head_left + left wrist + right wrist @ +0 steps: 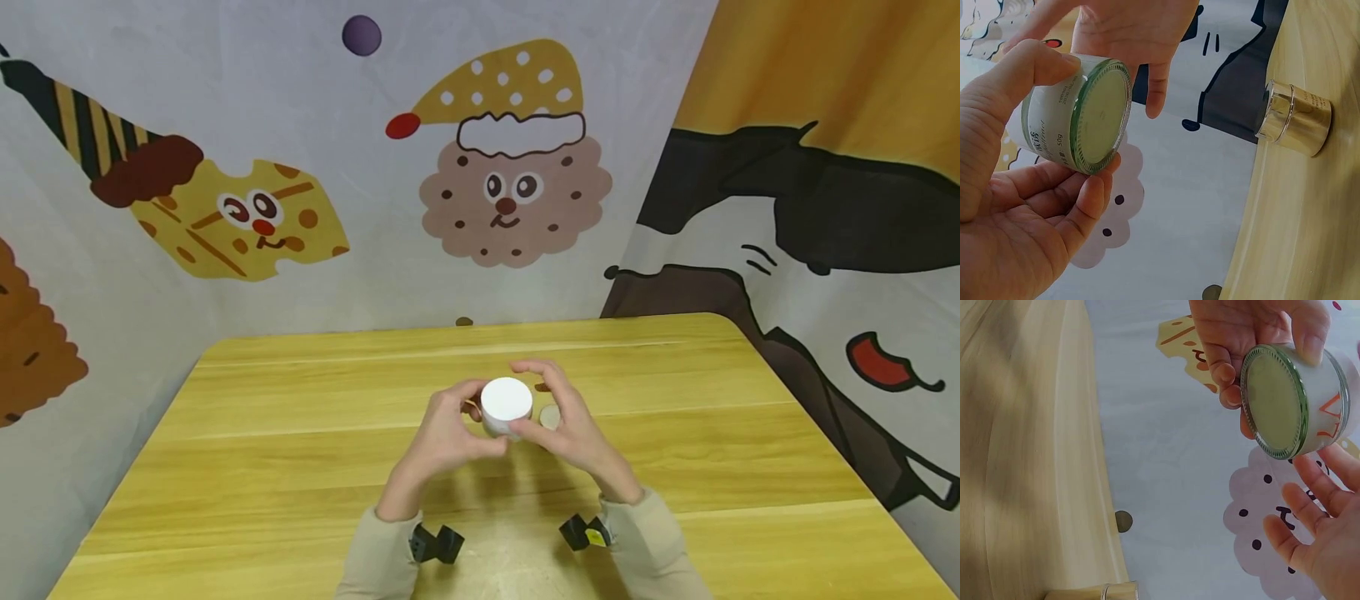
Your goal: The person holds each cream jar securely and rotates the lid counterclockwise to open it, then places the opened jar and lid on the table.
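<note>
A small round jar with a white lid (507, 398) is held up above the wooden table. My left hand (446, 429) grips it, the thumb on one side and the fingers beneath and around the other. Green-rimmed glass forms the base of the jar (1102, 119), and printed text with "50g" shows on its pale side. My right hand (573, 425) is beside the lid with its fingers spread; its thumb is at the lid's near edge, and I cannot tell whether it touches. In the right wrist view, the right hand's fingers (1304, 512) stand apart from the jar.
A shiny gold jar (1300, 119) stands on the table beyond the hands; from above only its pale round top (550, 417) shows, partly behind the right hand. The wooden table (300, 467) ends at a cloth wall (300, 108) printed with cartoon figures.
</note>
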A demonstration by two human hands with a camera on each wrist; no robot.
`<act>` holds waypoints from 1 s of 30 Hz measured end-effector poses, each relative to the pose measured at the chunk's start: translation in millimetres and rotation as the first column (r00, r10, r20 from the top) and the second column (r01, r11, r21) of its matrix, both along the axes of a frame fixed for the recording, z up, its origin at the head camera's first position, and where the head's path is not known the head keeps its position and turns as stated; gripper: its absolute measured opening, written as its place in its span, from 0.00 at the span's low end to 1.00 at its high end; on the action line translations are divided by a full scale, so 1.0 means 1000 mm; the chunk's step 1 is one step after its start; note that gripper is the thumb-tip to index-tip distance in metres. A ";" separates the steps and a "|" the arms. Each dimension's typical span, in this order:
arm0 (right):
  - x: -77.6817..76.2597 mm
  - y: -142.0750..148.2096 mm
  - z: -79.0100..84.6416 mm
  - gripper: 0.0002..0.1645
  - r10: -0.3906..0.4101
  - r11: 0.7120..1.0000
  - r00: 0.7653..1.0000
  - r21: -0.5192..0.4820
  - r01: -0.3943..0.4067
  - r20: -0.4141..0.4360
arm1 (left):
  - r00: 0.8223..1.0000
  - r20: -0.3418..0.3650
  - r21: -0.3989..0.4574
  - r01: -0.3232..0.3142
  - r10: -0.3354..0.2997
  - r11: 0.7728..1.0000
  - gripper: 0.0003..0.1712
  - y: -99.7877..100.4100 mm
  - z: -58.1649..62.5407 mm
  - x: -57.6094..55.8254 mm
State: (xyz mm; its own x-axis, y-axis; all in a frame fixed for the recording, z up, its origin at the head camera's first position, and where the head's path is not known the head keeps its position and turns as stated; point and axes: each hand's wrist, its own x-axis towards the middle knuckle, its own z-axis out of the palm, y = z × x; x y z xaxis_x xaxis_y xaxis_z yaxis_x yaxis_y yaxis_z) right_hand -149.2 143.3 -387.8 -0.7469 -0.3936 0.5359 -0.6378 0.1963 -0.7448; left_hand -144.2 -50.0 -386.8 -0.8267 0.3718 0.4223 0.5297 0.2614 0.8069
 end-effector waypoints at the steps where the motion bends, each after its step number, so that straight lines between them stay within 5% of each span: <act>1: 0.000 0.000 0.000 0.33 -0.023 1.000 1.000 0.002 0.023 0.015 | 1.000 0.003 0.002 -0.002 0.002 1.000 0.28 0.000 0.000 0.000; 6: 0.001 0.000 0.001 0.28 -0.065 0.998 0.997 -0.001 0.065 0.038 | 1.000 0.011 0.004 -0.003 0.003 1.000 0.28 0.000 0.001 0.000; 15: 0.000 0.002 0.001 0.27 0.040 0.999 0.998 0.002 -0.040 -0.047 | 1.000 0.016 -0.008 0.007 -0.007 1.000 0.28 -0.001 0.001 0.001; 24: 0.001 -0.001 0.002 0.32 -0.084 0.996 0.996 0.037 0.083 0.031 | 1.000 0.016 -0.005 0.006 -0.006 1.000 0.29 0.000 0.001 0.000; 30: -0.001 0.001 -0.001 0.28 -0.026 1.000 1.000 -0.003 0.026 -0.006 | 1.000 0.009 -0.006 0.007 -0.007 1.000 0.29 -0.001 0.001 0.001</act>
State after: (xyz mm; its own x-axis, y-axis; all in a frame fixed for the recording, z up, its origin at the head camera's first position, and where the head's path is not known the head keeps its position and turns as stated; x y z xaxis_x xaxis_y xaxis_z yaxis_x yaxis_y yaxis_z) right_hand -150.6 144.1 -388.7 -0.7534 -0.3728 0.5417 -0.6372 0.2104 -0.7415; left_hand -143.6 -50.5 -385.9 -0.8279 0.3799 0.4126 0.5242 0.2623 0.8102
